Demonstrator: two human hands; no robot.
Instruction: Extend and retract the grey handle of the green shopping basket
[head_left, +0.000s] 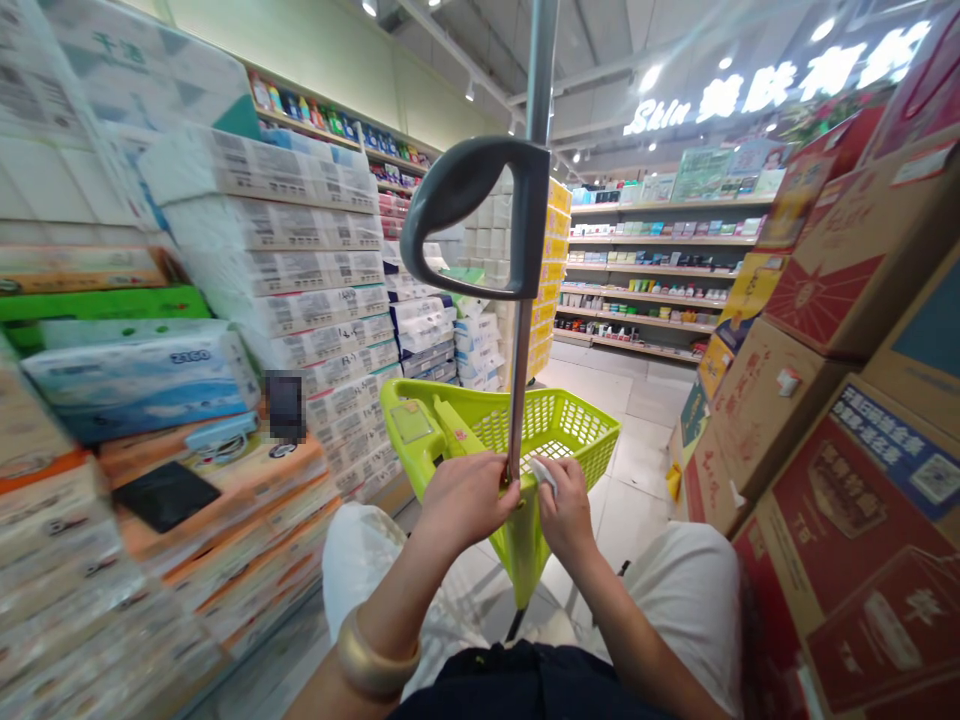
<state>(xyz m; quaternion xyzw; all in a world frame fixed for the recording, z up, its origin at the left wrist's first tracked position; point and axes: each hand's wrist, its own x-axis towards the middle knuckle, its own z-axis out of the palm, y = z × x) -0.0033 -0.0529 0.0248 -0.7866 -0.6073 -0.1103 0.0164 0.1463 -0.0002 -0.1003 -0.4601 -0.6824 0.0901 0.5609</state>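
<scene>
1. You are gripping the foot of the metal pole [519, 350] with your left hand [466, 497], fingers wrapped fully round it where it meets the near rim of the green basket [577, 415].
2. Your right hand [566, 512] is pinching a small white cloth [544, 472] in curled fingers and pressing it to the rim just beside the pole.
3. The basket is sitting on the floor between your knees, with the pole rising upright to the grey handle [480, 215].
4. By the look of it, you are wiping around the pole's base while the left hand is steadying it.
5. A further stroke is calling for a firm left grip and a well-bunched cloth, because the rim there is narrow.
6. Tissue packs [300, 260] and cartons [817, 290] are crowding both sides.
</scene>
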